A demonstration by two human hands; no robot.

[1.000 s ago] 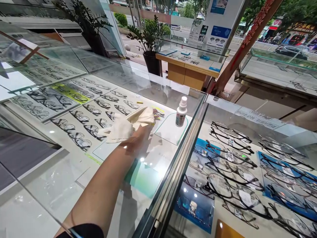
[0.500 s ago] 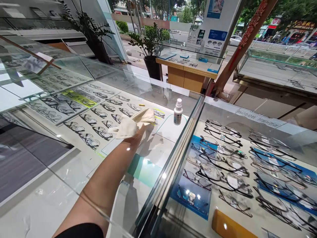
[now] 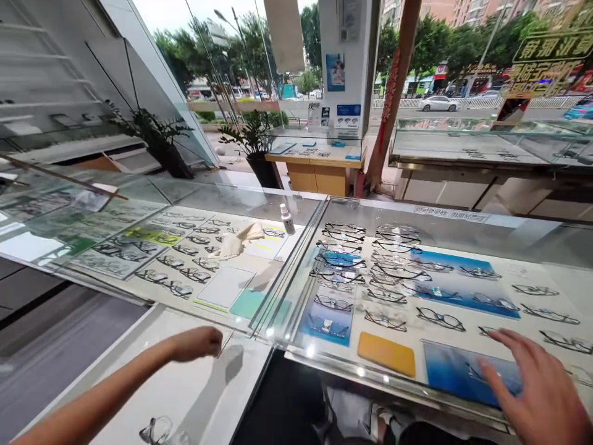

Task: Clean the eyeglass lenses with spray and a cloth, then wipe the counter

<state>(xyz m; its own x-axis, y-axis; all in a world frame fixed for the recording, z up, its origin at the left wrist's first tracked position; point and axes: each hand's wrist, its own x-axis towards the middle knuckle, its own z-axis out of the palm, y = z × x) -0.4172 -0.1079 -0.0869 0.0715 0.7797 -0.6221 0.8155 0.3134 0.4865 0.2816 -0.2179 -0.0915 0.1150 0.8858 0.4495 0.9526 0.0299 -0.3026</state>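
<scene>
My left hand [image 3: 198, 343] is curled closed above the white open drawer [image 3: 176, 377]; whatever its fingers hold, if anything, cannot be made out. Part of a pair of glasses [image 3: 158, 428] shows low in the drawer. At the right, my right hand [image 3: 540, 386] has its fingers spread over the glass display case, above a blue tray [image 3: 456, 364], and holds nothing. A crumpled cream cloth [image 3: 241, 241] lies on the left counter beside a small white-capped bottle [image 3: 287, 219], away from both hands.
Rows of glasses [image 3: 440, 317] fill the display case, with an orange case [image 3: 386, 353] near its front edge. Metal-framed glass edges [image 3: 296, 266] divide the counters. Potted plants [image 3: 264, 167] and another display table [image 3: 319, 176] stand beyond.
The view has shifted up and right. My left hand has left the cloth and drawn back over the drawer. The cloth now lies free, and my right hand has come into view.
</scene>
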